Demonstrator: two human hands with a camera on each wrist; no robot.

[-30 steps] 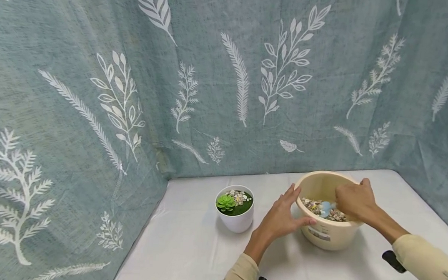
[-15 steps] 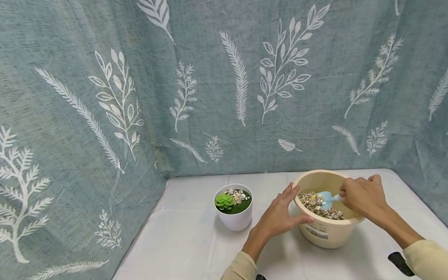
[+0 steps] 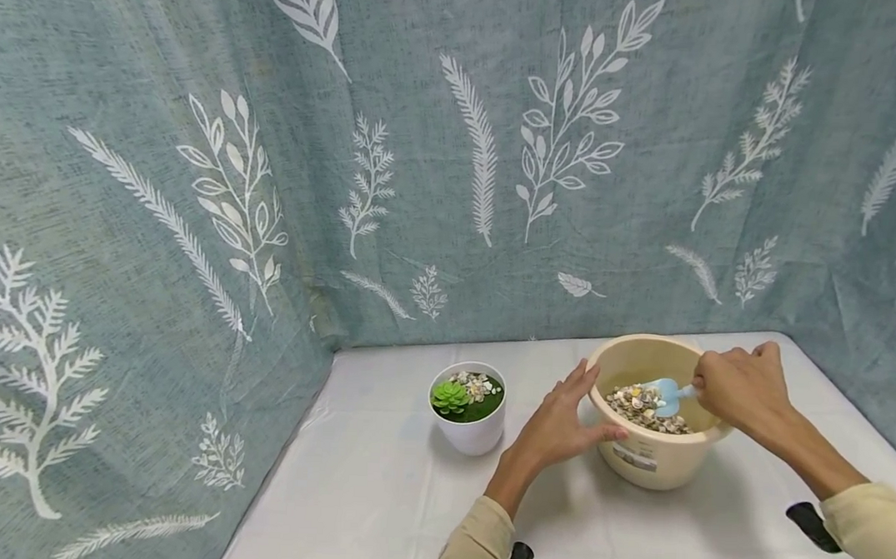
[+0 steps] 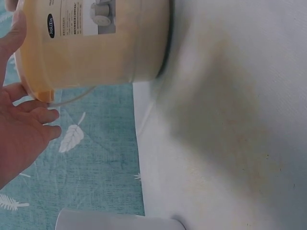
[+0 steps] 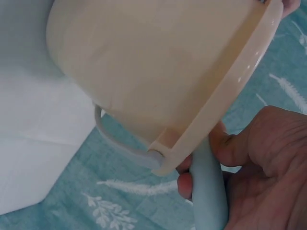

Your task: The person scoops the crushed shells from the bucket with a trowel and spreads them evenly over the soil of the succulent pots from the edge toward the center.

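Observation:
A cream bucket (image 3: 653,464) holds a layer of small mixed pebbles (image 3: 641,407). My left hand (image 3: 557,426) holds the bucket's left side at the rim, thumb on the front and fingers at the far side; in the left wrist view these fingers (image 4: 41,112) lie by the handle lug. My right hand (image 3: 747,393), above the bucket's right rim, grips a light blue toy shovel (image 3: 668,397). Its blade lies at the pebbles inside the bucket. In the right wrist view, fingers and thumb wrap the shovel's thick handle (image 5: 208,187); the blade is hidden behind the bucket wall.
Left of the bucket stands a white pot (image 3: 473,431) with a green succulent (image 3: 450,397), moss and pale stones. A white cloth covers the table (image 3: 379,477). A teal leaf-print curtain (image 3: 422,187) hangs behind and to the left.
My right hand has moved right and slightly up, drawing the shovel back from deeper in the bucket, so more of its blade and neck shows. The left hand stays at the rim.

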